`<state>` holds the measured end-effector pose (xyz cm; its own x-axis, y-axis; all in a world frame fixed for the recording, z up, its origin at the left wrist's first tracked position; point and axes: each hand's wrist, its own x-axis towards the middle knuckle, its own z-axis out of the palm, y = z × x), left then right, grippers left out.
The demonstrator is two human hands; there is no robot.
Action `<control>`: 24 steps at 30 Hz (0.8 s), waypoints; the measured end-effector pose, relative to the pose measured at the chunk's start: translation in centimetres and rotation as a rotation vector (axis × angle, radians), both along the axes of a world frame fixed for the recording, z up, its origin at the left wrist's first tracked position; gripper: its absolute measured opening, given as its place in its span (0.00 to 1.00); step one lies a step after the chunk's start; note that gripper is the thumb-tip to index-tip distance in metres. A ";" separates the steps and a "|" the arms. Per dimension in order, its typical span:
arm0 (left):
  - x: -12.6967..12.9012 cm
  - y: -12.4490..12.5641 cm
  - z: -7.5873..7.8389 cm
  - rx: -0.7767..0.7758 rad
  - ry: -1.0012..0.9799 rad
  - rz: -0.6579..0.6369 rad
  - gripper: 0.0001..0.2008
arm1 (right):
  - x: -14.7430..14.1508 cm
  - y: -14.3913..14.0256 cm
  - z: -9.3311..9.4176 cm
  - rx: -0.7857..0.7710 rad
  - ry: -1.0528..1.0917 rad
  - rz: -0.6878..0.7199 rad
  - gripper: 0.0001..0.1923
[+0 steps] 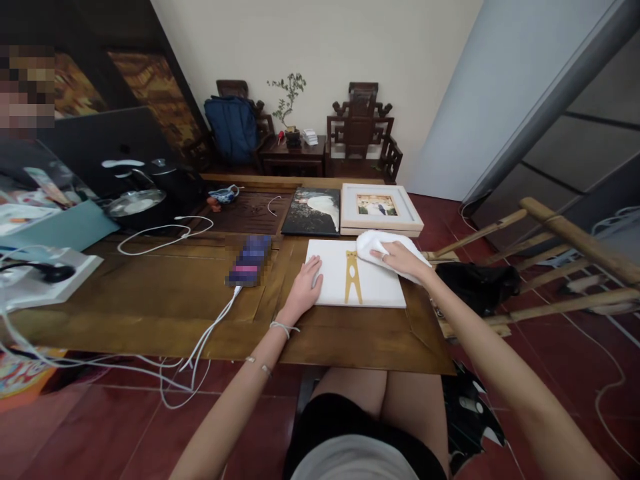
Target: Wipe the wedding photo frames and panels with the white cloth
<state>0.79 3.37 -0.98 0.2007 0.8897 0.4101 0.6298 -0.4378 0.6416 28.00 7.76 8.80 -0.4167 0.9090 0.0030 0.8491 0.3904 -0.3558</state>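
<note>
A white rectangular board (327, 287) lies flat on the wooden table, close to its front edge. Down its middle runs a gold A-shaped piece (353, 283) that looks like a frame's stand. My left hand (306, 283) rests on the board's left edge, fingers stretched out and holding nothing. At the upper right corner of the board, my right hand (397, 259) grips a white cloth (369, 241) that bunches over the board and hangs past its right side. The palm side of the right hand is hidden.
Behind the board lie a dark photo panel (300, 212) and a pale wooden picture frame (417, 220). Left are a phone (250, 260) with white cables (213, 327), a power strip (83, 273), a teal box (65, 230) and a kettle (177, 180). A wooden chair (575, 240) stands right.
</note>
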 end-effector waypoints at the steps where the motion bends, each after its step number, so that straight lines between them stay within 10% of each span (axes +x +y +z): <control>1: 0.0 0.0 0.0 -0.003 0.003 0.000 0.19 | 0.1 -1.3 -0.2 0.007 -0.017 0.011 0.19; 11: 0.0 0.0 -0.1 -0.004 -0.011 -0.002 0.20 | 1.6 -14.5 0.2 -0.195 -0.054 0.144 0.20; 24: -0.1 -0.1 0.1 -0.010 0.006 -0.003 0.20 | -3.2 -0.4 -0.1 0.015 0.177 -0.150 0.20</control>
<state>0.74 3.32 -0.92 0.2056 0.8932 0.3998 0.6328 -0.4330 0.6419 24.77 7.34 8.66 -0.2690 0.9600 0.0780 0.8226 0.2711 -0.4998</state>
